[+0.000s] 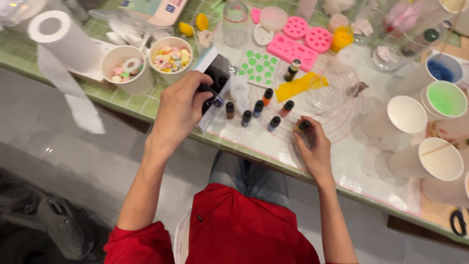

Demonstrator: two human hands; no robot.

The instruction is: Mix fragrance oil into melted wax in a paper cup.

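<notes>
My left hand (180, 110) grips a small dark dropper bottle (212, 95) by a black-and-white box (218, 69) near the table's front edge. My right hand (315, 149) is closed around another small bottle with a black cap (304, 127), standing on the white mat (351, 161). Between the hands stand several little bottles with dark caps: a brown bottle (229, 110), a dark bottle (246, 118), a blue bottle (258, 108) and an orange bottle (267, 96).
A paper towel roll (61, 41) and two paper cups of pastel pieces (126, 68) (171, 57) sit at left. Pink silicone moulds (292, 49), a green dotted sheet (258, 66), a yellow strip (300, 85) and cups of blue and green liquid (442, 71) (445, 99) crowd the green tiled table.
</notes>
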